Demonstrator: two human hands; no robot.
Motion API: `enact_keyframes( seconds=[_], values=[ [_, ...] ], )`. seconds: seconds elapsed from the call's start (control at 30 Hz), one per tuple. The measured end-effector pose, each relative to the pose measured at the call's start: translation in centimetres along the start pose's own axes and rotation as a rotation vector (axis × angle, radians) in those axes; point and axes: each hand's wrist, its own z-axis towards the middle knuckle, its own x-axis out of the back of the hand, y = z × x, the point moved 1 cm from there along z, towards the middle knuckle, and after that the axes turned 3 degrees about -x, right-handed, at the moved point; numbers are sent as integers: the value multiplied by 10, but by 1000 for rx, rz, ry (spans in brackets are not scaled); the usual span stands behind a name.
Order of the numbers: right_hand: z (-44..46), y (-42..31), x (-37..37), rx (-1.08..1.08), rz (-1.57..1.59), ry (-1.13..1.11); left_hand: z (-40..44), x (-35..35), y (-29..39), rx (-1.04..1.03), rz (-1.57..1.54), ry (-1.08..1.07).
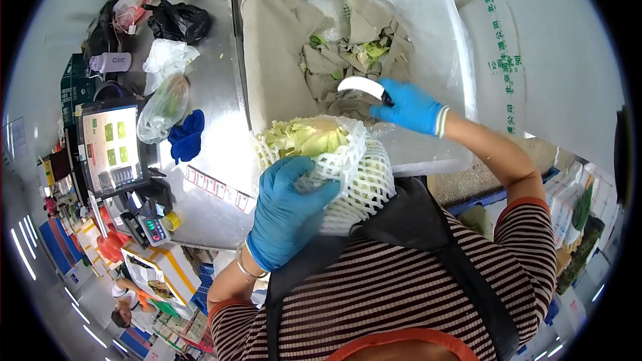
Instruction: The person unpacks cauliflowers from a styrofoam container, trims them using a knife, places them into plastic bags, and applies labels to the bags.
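Observation:
My left hand point(287, 204), in a blue glove, holds a pale green leafy vegetable point(314, 138) against my body. White foam netting point(364, 184) wraps round the vegetable, whose cut leafy end shows at the top. My right hand point(409, 107), also gloved in blue, is closed on the dark handle of a curved knife point(361, 85). The blade points left, above the lined bin and apart from the vegetable. Below the blade, grey-brown paper point(324, 70) and green leaf scraps point(374, 49) lie in the bin.
The bin's plastic-lined rim point(465, 47) curves round at the right. On the metal table point(224, 87) lie a blue cloth point(186, 136), plastic bags point(165, 107) and a label strip point(217, 187). A screen point(114, 146) and scale display point(154, 229) stand left. Another person point(124, 301) is farther off.

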Motion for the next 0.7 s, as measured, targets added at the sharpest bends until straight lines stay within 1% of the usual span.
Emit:
enact_keyframes(
  seconds=[0.07,0.17,0.27,0.37,0.47,0.57,0.67,0.7],
  values=[
    [-4,3,8,347,-208,266,-3,-3,-4,-48,18,1],
    [-34,-47,14,603,-441,274,-4,-2,-5,-44,56,-31],
    [-40,-58,1,641,-806,251,-4,-5,-11,-64,65,-47],
    [-20,-54,-6,731,-818,292,2,-8,-21,-44,-63,-51],
    [4,-44,-10,761,-774,296,10,-13,-28,-85,-140,-14],
    [9,-42,-10,691,-636,169,13,-17,-34,-66,-151,-36],
    [11,-44,-8,437,-729,-48,18,-20,-37,-91,-175,-10],
    [12,-44,-9,379,-722,-65,21,-21,-37,-75,-181,-41]
  ],
)
